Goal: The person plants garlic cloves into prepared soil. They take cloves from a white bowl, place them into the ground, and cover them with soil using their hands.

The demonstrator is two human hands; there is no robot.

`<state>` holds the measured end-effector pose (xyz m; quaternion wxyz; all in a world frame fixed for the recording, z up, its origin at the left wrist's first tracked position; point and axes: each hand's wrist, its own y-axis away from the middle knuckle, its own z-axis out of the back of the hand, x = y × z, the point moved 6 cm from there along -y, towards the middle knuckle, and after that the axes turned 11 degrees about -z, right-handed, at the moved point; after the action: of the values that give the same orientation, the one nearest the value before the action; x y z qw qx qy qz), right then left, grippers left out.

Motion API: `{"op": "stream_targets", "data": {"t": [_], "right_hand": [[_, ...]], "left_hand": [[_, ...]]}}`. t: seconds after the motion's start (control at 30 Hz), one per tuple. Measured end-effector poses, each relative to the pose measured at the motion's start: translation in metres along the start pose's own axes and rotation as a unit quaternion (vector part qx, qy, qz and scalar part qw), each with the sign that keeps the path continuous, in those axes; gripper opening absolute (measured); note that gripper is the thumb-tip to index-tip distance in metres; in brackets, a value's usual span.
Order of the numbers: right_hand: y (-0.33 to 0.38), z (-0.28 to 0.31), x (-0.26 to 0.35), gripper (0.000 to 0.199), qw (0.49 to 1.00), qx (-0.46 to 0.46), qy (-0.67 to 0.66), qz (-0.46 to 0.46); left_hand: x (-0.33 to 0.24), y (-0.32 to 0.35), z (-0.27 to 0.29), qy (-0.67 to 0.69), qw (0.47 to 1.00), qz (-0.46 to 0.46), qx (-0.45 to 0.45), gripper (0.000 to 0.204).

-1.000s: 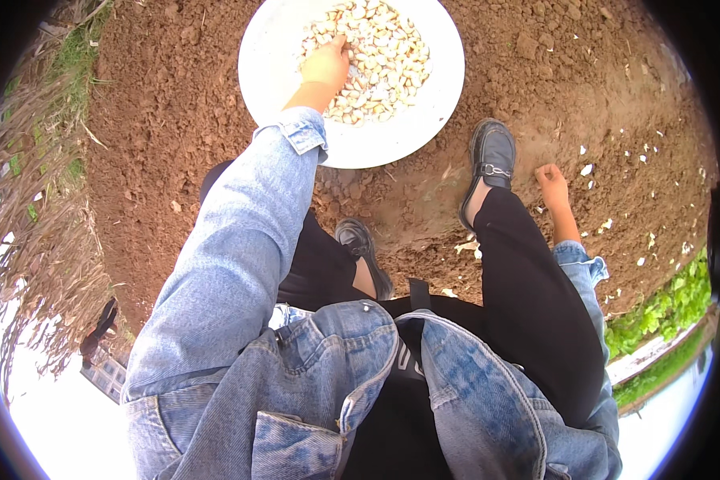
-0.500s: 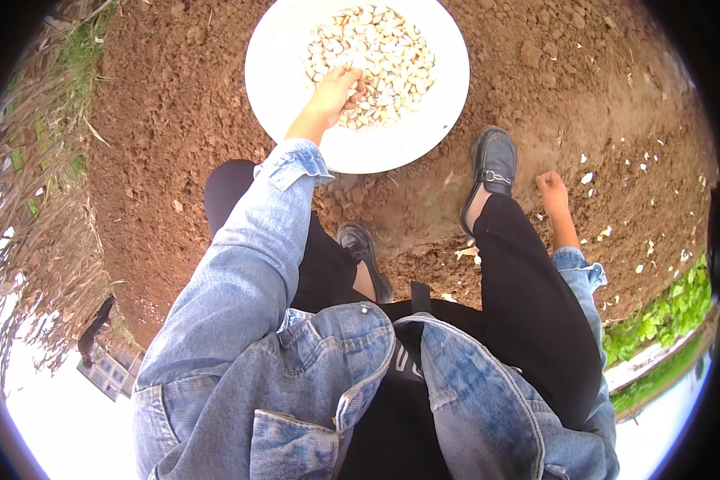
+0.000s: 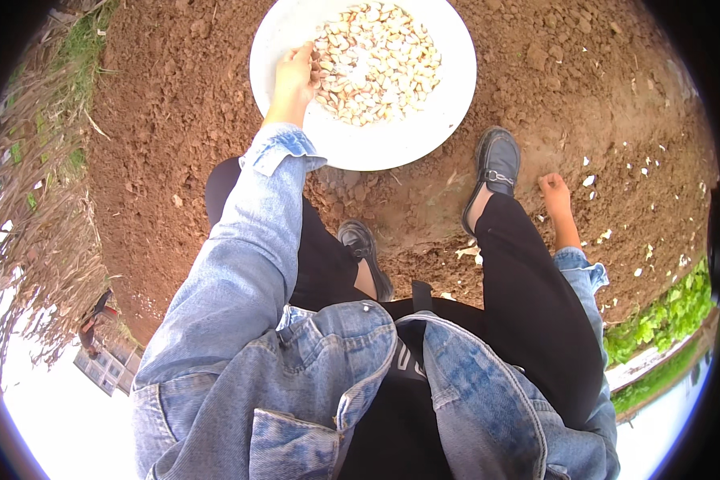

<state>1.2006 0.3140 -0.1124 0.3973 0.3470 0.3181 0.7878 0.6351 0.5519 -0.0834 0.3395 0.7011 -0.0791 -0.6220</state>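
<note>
A round white basin [image 3: 360, 152] rests on the soil in front of me, with a heap of pale garlic cloves [image 3: 384, 68] in it. My left hand [image 3: 294, 74] is inside the basin at the left edge of the heap. Its fingers are curled and closed on some cloves; how many is hidden by the hand. Low over the soil, to the right of my right shoe, is my right hand [image 3: 555, 194]. Its fingers are bent inward and closed, and whatever they may hold does not show.
Loose brown soil [image 3: 160, 120] surrounds the basin. Small white flakes [image 3: 589, 181] are scattered on the right. My dark shoes [image 3: 498, 160] stand close to the basin. Dry straw [image 3: 40, 184] lies at the left, green plants [image 3: 664, 316] at the lower right. Another person [image 3: 94, 324] is far off at left.
My left hand has moved left from the middle of the heap to its left edge. The basin appears slightly further right and up. My right hand has hardly moved.
</note>
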Motion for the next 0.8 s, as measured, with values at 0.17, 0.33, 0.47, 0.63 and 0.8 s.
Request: {"op": "stream_targets", "data": {"t": [0.17,0.33,0.47,0.63,0.8], "right_hand": [[-0.003,-0.001,-0.001,0.016,1.000,-0.005,0.010,0.014],[-0.002,-0.001,-0.003,0.015,1.000,0.006,-0.009,0.005],[-0.002,-0.002,-0.005,0.015,1.000,0.006,-0.012,-0.002],[-0.004,-0.001,-0.008,0.017,1.000,0.005,-0.022,0.007],[-0.004,-0.003,-0.004,0.018,1.000,0.001,-0.010,0.009]], "left_hand": [[-0.014,-0.032,-0.005,-0.433,0.870,-0.231,0.041,0.030],[0.001,-0.044,-0.023,-0.642,0.701,-0.291,0.110,0.034],[0.002,-0.034,-0.026,-0.590,0.776,-0.166,0.151,0.027],[-0.016,0.003,-0.022,0.010,0.992,0.004,0.127,0.017],[-0.037,0.015,-0.009,0.219,0.960,0.029,0.170,0.017]]}}
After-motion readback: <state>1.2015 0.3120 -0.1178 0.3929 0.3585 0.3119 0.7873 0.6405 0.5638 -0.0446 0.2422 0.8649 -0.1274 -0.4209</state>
